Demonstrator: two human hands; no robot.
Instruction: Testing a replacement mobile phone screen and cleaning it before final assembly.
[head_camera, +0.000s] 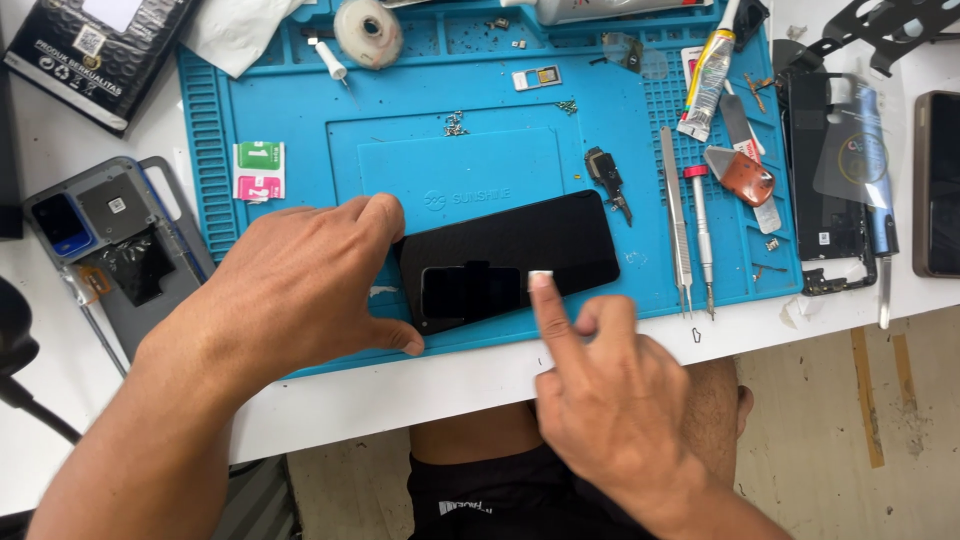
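A black phone (520, 245) lies face up on the blue repair mat (280, 330), tilted slightly. My left hand (300, 290) steadies the phone's left end, with the thumb at its near corner and the fingers curled over its far corner. My right hand (600, 390) points its index finger at a small white tab (541, 278) on the phone's near edge, the fingertip touching it. A darker rectangular film (470, 290) sits on the screen beside that tab.
On the mat's right lie tweezers (676, 220), a red-topped screwdriver (700, 235), a glue tube (706, 75) and an orange pick (745, 175). A phone back cover (110, 245) rests at left, a tape roll (368, 32) at top, and phone parts (835, 170) at right.
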